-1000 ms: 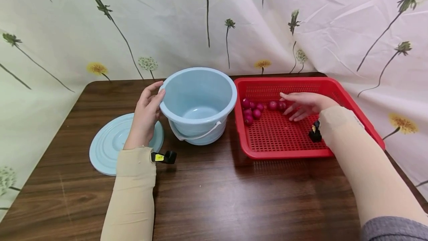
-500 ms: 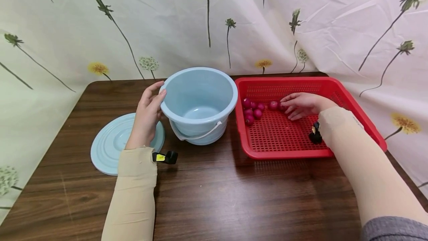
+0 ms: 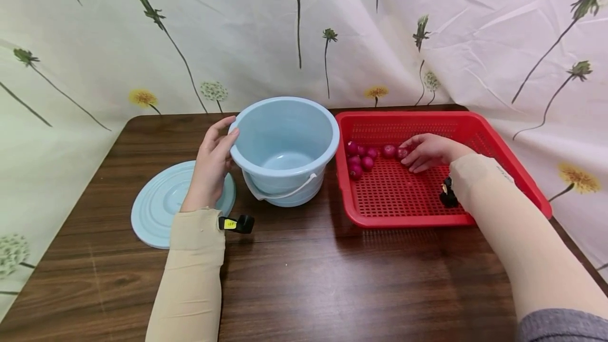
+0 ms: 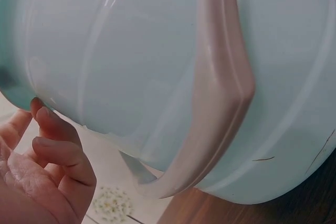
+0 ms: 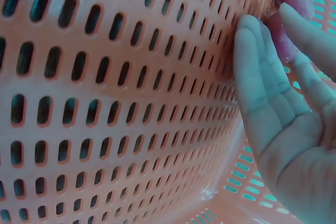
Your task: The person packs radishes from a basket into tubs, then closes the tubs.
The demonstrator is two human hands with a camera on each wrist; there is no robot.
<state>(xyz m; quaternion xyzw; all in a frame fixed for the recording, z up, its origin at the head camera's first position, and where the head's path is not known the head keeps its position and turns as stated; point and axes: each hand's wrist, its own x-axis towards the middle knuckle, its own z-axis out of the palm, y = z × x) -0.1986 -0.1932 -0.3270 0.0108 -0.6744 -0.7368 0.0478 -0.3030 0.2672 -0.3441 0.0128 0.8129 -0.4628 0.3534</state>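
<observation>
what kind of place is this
Probably an indoor tabletop recording setup: there's a wood-grain table, a flower-print cloth hung behind it, and a black wrist camera on the person's left arm.

Eight magenta bulbs (image 3: pixel 367 163) are showing; one bucket (image 3: pixel 282 136), one basket (image 3: pixel 404 220), one lid (image 3: pixel 161 199) are sharing one table (image 3: pixel 332 289); two hands (image 3: pixel 207 168) are appearing, two wrist cameras (image 3: pixel 244 224) riding along.

My head view comes through bright and evenly lit, with a soft pale sheen on the worktop (image 3: pixel 328 284) and shadow under the red basket (image 3: pixel 408 221). My left wrist feed is dimmer, white glints streaking the bucket (image 4: pixel 142 66); my right wrist feed looks hazy, its fingers (image 5: pixel 250 72) tinted teal.
</observation>
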